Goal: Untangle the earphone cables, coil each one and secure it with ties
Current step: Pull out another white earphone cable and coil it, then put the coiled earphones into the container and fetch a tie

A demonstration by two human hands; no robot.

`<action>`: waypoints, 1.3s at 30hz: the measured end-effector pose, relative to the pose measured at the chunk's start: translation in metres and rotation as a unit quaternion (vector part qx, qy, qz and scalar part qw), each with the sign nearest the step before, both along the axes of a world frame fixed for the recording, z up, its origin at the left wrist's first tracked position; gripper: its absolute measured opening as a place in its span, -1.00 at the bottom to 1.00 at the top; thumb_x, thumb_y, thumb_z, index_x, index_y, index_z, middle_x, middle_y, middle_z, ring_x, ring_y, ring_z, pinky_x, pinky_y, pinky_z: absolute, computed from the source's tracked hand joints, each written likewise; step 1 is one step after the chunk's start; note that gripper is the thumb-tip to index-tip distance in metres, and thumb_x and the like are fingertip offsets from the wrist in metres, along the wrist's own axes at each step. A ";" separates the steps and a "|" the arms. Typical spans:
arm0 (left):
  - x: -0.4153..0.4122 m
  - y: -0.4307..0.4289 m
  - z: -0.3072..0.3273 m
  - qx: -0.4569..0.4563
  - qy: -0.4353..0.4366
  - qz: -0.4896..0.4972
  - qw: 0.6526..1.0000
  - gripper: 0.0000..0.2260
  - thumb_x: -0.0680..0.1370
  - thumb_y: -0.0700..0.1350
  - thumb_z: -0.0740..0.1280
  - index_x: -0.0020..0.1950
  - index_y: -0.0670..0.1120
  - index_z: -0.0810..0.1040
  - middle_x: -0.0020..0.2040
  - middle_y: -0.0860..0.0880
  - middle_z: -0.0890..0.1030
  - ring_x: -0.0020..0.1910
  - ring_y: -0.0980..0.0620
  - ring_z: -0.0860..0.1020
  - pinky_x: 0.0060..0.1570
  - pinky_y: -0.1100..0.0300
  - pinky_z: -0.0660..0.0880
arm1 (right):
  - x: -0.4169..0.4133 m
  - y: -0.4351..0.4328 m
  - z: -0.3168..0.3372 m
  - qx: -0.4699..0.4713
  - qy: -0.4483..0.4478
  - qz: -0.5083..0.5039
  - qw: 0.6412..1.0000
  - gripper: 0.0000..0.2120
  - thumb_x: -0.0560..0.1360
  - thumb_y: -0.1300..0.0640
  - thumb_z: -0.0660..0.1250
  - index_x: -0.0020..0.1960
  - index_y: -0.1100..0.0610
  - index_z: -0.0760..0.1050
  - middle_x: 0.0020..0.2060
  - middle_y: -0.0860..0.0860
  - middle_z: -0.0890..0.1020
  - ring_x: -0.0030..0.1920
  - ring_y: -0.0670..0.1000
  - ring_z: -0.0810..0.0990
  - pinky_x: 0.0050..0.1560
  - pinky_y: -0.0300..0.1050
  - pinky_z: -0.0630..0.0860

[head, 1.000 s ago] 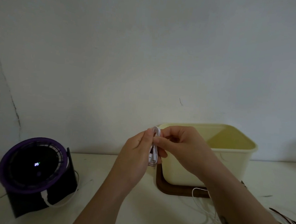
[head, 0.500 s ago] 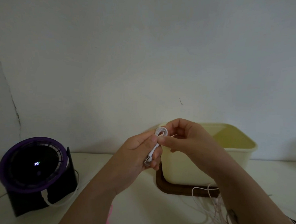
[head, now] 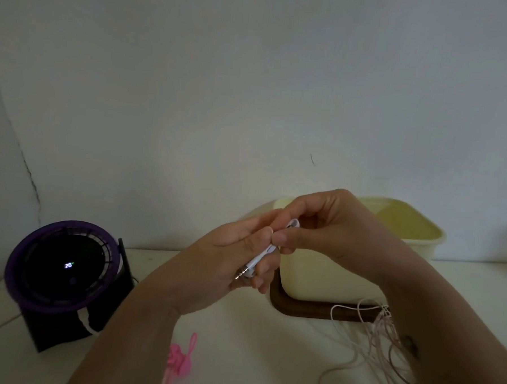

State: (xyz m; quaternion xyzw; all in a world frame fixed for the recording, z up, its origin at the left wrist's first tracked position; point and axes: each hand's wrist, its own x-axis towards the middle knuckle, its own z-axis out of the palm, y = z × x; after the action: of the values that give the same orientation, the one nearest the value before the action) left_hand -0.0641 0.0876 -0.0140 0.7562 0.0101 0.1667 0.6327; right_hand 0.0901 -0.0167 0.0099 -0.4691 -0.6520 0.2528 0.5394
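Observation:
A white earphone cable (head: 262, 255) with a metal jack plug sticking out at its lower end is held above the table between both hands. My left hand (head: 234, 258) grips the coiled bundle, with the plug poking out below its fingers. My right hand (head: 318, 227) pinches the upper loop of the same cable. Pink silicone ties (head: 180, 358) lie on the table below my left forearm. A loose tangle of pale pink earphone cables (head: 382, 339) sprawls on the table at the lower right, partly hidden by my right forearm.
A cream plastic tub (head: 406, 229) stands on a dark brown wooden tray (head: 296, 310) behind the hands. A purple-rimmed black desk fan (head: 63, 270) with a lit display sits at the left. A white wall is close behind the table.
The camera has tilted down, bringing the pink ties into view. Both hands turned the white cable bundle so that its jack plug now sticks out below my left fingers.

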 end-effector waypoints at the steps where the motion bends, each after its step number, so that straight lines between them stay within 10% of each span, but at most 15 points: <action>1: 0.000 0.001 0.000 0.001 0.007 0.000 1.000 -0.65 0.53 0.10 0.20 0.23 -0.03 0.50 -0.37 0.08 0.44 -0.40 0.14 0.41 -0.23 0.26 0.45 | -0.001 0.000 0.000 0.004 -0.007 -0.014 1.000 -0.92 0.31 0.24 0.44 -0.20 0.21 0.62 -0.35 0.04 0.67 -0.34 -0.09 0.60 -0.21 -0.30 0.50; 8: -0.013 -0.004 -0.003 0.250 0.103 0.163 0.949 -0.84 0.57 -0.08 0.27 -0.20 0.04 0.54 -0.32 0.12 0.56 -0.33 0.22 0.46 -0.21 0.32 0.42 | -0.018 0.001 -0.008 -0.029 -0.101 -0.115 0.988 -0.97 0.37 0.26 0.49 -0.21 0.20 0.65 -0.36 0.07 0.69 -0.33 -0.06 0.66 -0.22 -0.29 0.54; 19: -0.082 -0.029 -0.044 0.442 0.121 0.387 0.800 -0.64 0.61 0.07 0.02 0.29 -0.07 0.39 0.08 -0.01 0.54 0.00 -0.07 0.57 -0.07 0.06 0.49 | -0.087 0.008 -0.021 -0.042 -0.152 -0.128 0.979 -0.90 0.35 0.20 0.51 -0.28 0.03 0.64 -0.36 0.02 0.69 -0.29 -0.04 0.68 -0.12 -0.14 0.61; 23: -0.112 -0.025 -0.043 0.531 0.162 0.396 0.731 -0.67 0.62 0.04 -0.04 0.16 -0.12 0.39 -0.02 -0.04 0.50 -0.07 -0.09 0.54 -0.09 0.01 0.48 | -0.118 0.017 -0.022 -0.037 -0.196 -0.107 0.974 -0.94 0.38 0.21 0.49 -0.23 0.08 0.65 -0.33 0.04 0.70 -0.25 -0.01 0.68 -0.12 -0.13 0.60; 28: -0.129 -0.007 -0.044 0.426 0.167 0.346 0.819 -0.78 0.65 -0.05 0.07 0.11 -0.10 0.44 -0.01 -0.02 0.55 -0.04 -0.02 0.55 -0.02 -0.03 0.49 | -0.133 0.030 -0.034 -0.038 -0.126 -0.073 0.989 -0.92 0.40 0.27 0.47 -0.20 0.11 0.64 -0.31 0.06 0.69 -0.28 -0.03 0.67 -0.18 -0.23 0.59; 33: -0.133 0.017 -0.061 0.291 0.176 0.350 0.873 -0.79 0.65 -0.09 0.08 -0.10 -0.09 0.44 -0.20 0.03 0.54 -0.29 0.16 0.51 -0.29 0.35 0.42 | -0.123 0.041 -0.076 -0.074 -0.013 -0.150 0.986 -0.78 0.43 0.18 0.44 0.07 0.05 0.55 -0.17 -0.04 0.64 -0.30 -0.07 0.65 -0.15 -0.19 0.60; 39: -0.125 0.028 -0.088 0.193 0.180 0.328 0.907 -0.74 0.64 0.02 0.10 0.01 -0.08 0.53 -0.05 -0.12 0.63 -0.05 -0.12 0.60 0.02 -0.08 0.53 | -0.116 0.042 -0.136 -0.251 -0.233 -0.215 0.915 -0.67 0.39 0.00 0.47 0.09 0.14 0.58 -0.14 -0.03 0.58 -0.20 -0.08 0.51 -0.23 -0.28 0.37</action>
State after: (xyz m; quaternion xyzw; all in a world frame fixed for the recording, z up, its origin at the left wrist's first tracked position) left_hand -0.1892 0.1155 -0.1018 0.8346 0.3386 0.2245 0.3719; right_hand -0.0258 0.0253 -0.1262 -0.7632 -0.5581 0.1698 0.2780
